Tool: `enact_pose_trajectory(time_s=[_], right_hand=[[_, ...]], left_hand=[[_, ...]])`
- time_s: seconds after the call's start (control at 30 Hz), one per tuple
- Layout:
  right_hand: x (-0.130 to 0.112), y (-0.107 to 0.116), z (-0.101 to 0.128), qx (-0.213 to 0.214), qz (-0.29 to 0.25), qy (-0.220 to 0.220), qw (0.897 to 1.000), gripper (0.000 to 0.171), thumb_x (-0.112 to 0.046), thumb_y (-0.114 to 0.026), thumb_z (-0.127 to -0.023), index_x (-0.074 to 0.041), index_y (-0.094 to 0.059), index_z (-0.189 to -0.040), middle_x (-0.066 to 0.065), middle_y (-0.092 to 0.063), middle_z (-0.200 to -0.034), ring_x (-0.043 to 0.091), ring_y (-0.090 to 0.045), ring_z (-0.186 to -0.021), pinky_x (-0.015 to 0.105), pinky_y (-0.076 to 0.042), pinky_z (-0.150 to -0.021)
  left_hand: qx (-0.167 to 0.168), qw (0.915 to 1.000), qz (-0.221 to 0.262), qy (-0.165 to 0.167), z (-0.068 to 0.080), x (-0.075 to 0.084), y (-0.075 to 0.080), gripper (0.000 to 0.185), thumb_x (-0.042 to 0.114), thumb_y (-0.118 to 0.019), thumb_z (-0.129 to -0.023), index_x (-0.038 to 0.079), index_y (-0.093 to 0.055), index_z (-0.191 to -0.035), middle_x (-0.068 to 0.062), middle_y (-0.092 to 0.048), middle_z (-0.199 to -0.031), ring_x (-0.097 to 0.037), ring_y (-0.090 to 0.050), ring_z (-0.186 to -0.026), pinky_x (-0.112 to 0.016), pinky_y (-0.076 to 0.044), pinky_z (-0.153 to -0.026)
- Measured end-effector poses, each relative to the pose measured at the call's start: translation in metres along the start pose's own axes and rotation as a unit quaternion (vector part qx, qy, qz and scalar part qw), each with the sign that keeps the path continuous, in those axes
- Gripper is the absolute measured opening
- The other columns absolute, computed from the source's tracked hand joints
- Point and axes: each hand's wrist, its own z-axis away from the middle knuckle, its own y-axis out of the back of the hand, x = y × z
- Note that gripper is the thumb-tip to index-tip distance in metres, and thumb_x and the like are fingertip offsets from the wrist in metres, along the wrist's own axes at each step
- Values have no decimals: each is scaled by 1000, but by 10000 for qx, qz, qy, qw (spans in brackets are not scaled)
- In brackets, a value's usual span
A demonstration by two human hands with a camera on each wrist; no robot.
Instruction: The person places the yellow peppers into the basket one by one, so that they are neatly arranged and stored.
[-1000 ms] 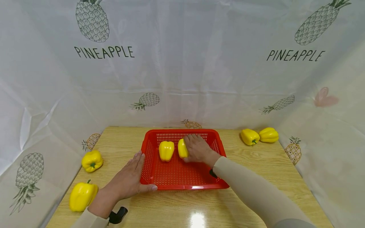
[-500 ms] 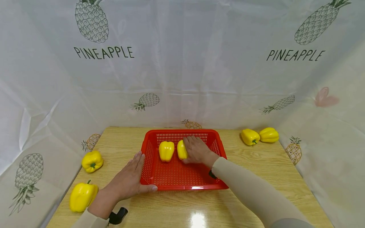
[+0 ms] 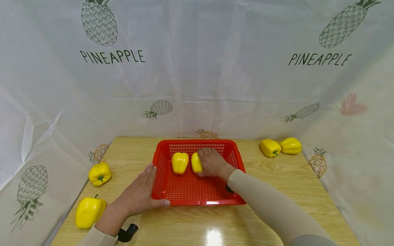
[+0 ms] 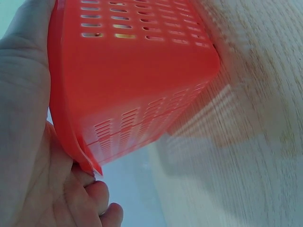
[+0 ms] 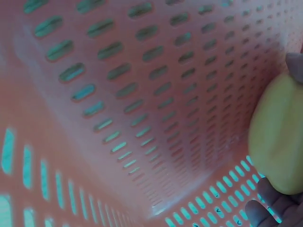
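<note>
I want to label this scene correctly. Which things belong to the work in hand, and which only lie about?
In the work:
right hand gripping a pepper
second pepper in the basket
basket, left hand resting on its corner

Lying about:
two peppers left
two peppers right
table

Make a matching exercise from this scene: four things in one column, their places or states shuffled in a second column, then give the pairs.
Things:
1. right hand
2. left hand
3. free pepper in the basket
4. pair of peppers

Places:
A. far right of the table
B. holds a pepper inside the red basket
C. lies beside the held pepper
D. rests against the basket's left wall

Pairs: 1-B, 2-D, 3-C, 4-A
</note>
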Motion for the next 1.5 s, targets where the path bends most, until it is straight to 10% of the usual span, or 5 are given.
enact_pose_trajectory(time_s=[1.5], right_hand=[[-2, 1, 2, -81, -168, -162, 9997, 110, -75, -71, -85, -5, -32, -161, 14, -50, -156, 32, -48, -146, 56, -40, -122]], left_hand=[[13, 10000, 18, 44, 0, 1, 1, 136, 81, -73, -79, -9, -17, -165, -30, -15, -173, -48, -25, -158, -63, -28, -126]])
